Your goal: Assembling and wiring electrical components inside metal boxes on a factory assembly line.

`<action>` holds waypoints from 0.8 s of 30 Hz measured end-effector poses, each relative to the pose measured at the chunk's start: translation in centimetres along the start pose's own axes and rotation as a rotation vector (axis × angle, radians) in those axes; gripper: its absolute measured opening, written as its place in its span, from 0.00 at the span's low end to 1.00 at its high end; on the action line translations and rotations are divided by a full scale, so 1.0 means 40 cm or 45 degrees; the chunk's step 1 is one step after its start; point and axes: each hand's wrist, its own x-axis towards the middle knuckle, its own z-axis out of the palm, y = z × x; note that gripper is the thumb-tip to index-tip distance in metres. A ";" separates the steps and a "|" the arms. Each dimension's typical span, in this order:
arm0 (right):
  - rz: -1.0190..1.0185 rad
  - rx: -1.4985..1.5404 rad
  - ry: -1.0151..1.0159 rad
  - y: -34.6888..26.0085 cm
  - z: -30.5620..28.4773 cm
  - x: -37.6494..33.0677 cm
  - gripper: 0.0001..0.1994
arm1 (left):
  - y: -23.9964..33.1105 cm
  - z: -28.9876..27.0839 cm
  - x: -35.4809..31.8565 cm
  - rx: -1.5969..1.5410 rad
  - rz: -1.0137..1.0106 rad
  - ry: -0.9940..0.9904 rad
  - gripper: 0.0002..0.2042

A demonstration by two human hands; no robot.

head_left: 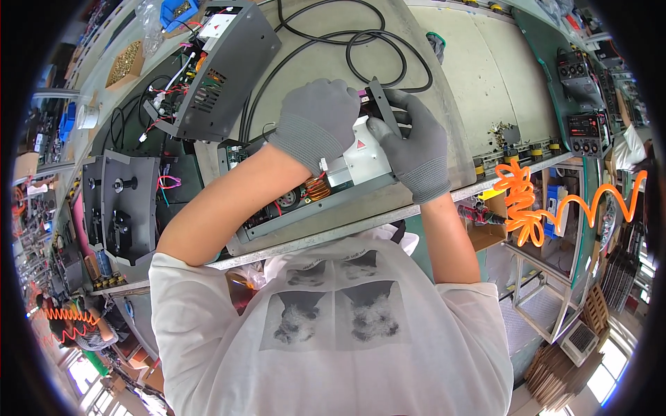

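The open chassis (326,207) is set on the workbench (454,132), with a copper coil (318,188) and a silver metal cover (372,164) already seated inside, while a dark end panel (383,105) is gripped by the right hand (420,145) and seemingly is yet to be fixed, the top being left uncovered. The left hand (320,114) is curled beside the panel, but whether anything is held in it cannot be told. Part of the interior is blocked by the left forearm (236,191), and the panel's fastenings cannot be made out.
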 end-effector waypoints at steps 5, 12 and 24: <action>0.008 -0.002 -0.016 0.001 0.001 -0.005 0.21 | 0.000 0.020 0.003 -0.024 0.002 0.032 0.07; -0.196 -0.149 0.015 0.019 0.003 -0.001 0.19 | 0.016 0.025 0.020 -0.115 -0.022 0.041 0.08; -0.269 -0.088 0.152 0.019 0.024 -0.101 0.24 | -0.209 -0.107 -0.097 -0.646 -0.439 0.388 0.12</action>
